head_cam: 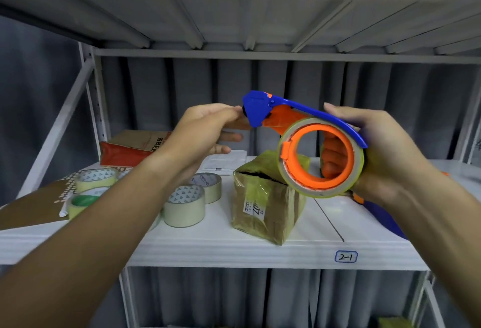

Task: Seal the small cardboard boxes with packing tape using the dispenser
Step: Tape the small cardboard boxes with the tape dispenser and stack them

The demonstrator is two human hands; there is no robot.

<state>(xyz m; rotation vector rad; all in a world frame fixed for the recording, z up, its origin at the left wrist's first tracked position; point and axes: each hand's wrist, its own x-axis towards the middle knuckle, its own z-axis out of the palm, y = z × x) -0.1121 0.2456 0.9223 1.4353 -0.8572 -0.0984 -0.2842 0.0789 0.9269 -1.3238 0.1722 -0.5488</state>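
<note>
A blue and orange tape dispenser [307,142] loaded with a clear tape roll hangs in the air above the shelf. My right hand [385,153] grips it, fingers passing through the orange core. My left hand [208,129] reaches to the blue cutter head at its left end, and its thumb and forefinger pinch at the tip there. Below the dispenser a small cardboard box [268,202], wrapped in yellowish tape with a white label, stands on the white shelf [234,247]. Its top seam shows a dark gap.
Several tape rolls [184,205] lie left of the box. Behind them are a red and brown carton [130,148], a flat white envelope [226,163] and brown cardboard [31,208] at far left. A blue object [382,218] lies at right. A label reading 2-1 [346,257] marks the shelf edge.
</note>
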